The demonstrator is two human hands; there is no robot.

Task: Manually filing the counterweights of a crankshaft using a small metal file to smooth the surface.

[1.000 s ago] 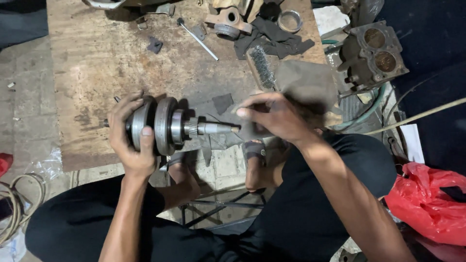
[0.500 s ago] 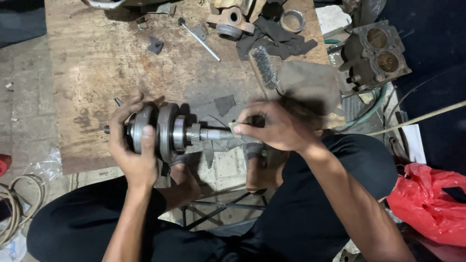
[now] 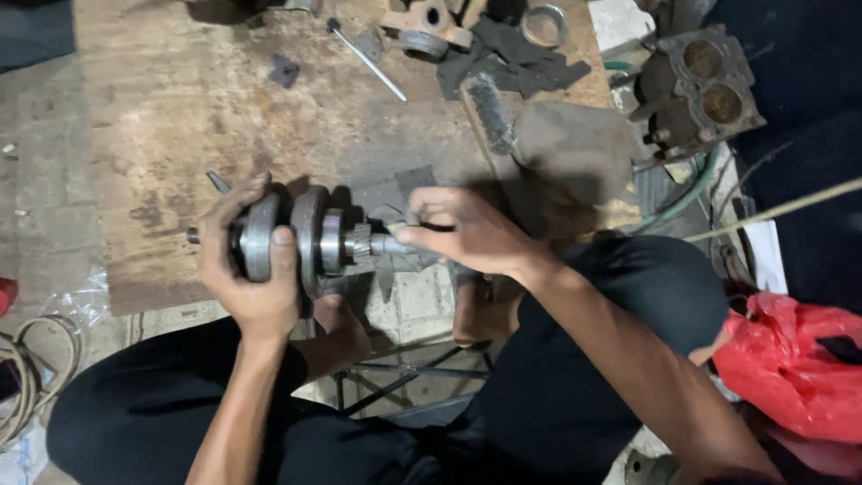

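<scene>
Crankshaft (image 3: 310, 241) in left hand (image 3: 250, 269) grip, right hand (image 3: 467, 235) pinching shaft end; wire brush (image 3: 492, 112), engine block (image 3: 700, 90) nearby on wooden board (image 3: 180, 117)

A worn, stained wooden board (image 3: 180, 117) serves as a low work surface, lying on a floor of pale, dirty tiles (image 3: 40, 189) that show at the left and below the board's near edge. To the right the ground falls into deep shadow, where a red plastic bag (image 3: 790, 368) lies. Light is dim and uneven, brightest over the board.
</scene>
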